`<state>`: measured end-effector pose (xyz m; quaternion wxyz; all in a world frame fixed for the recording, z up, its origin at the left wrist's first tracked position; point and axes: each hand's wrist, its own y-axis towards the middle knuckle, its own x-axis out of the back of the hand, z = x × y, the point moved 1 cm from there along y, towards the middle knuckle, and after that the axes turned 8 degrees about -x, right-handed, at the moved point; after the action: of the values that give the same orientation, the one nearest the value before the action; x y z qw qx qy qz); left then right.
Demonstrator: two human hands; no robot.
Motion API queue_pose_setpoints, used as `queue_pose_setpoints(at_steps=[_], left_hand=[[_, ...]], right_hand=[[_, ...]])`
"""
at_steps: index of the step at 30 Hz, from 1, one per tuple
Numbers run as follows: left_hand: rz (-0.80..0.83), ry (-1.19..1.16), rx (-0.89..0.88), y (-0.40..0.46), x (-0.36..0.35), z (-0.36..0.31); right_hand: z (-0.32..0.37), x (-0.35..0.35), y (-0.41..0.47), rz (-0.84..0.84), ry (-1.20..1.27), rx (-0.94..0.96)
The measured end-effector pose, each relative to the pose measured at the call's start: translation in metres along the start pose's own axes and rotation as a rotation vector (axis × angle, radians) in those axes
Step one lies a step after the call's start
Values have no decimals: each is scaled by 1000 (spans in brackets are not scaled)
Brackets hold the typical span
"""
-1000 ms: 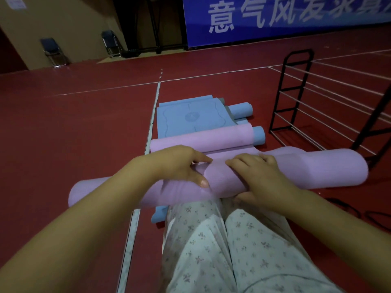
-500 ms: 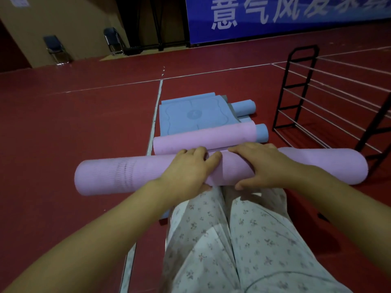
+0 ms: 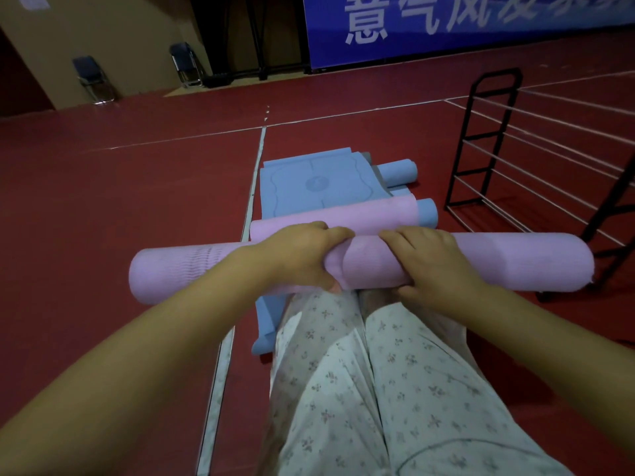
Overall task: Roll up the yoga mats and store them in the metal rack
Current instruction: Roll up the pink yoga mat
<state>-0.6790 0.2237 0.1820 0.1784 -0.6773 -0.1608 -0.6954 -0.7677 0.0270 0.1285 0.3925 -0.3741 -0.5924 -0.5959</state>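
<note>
A rolled purple yoga mat (image 3: 515,261) lies crosswise in front of my knees, held above the floor. My left hand (image 3: 302,255) grips it just left of its middle, fingers over the top and thumb underneath. My right hand (image 3: 436,266) grips it just right of the middle. Beyond it a second rolled pink mat (image 3: 371,214) lies on a flat blue mat (image 3: 309,185). Two rolled blue mats (image 3: 398,170) poke out at the right. The black metal rack (image 3: 488,142) stands at the right, its wire shelves bare.
The red sports floor (image 3: 137,201) carries white lines. Two folding chairs (image 3: 92,77) stand by the far wall, next to a blue banner (image 3: 446,25). My legs in flowered trousers (image 3: 378,389) fill the lower middle.
The purple roll has tightened and straightened and now sits level. Both hands shifted from tucking its loose edge to wrapping round its middle.
</note>
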Motion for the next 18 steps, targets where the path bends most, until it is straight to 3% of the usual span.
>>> queue_pose_setpoints(at_steps=[2,7,12,18], left_hand=[[9,189,55,-5,-3,-4],[-297,571,118,-39,-32,-8],[-270,599,120,-39,-43,5],[-258,539,-34,-34,-22,17]], right_hand=[[-2,5,3,34,-14,17],[-3,14,12,137,-19,-10],[0,11,13,159,-28,-16],[6,11,16,198,-145,-27]])
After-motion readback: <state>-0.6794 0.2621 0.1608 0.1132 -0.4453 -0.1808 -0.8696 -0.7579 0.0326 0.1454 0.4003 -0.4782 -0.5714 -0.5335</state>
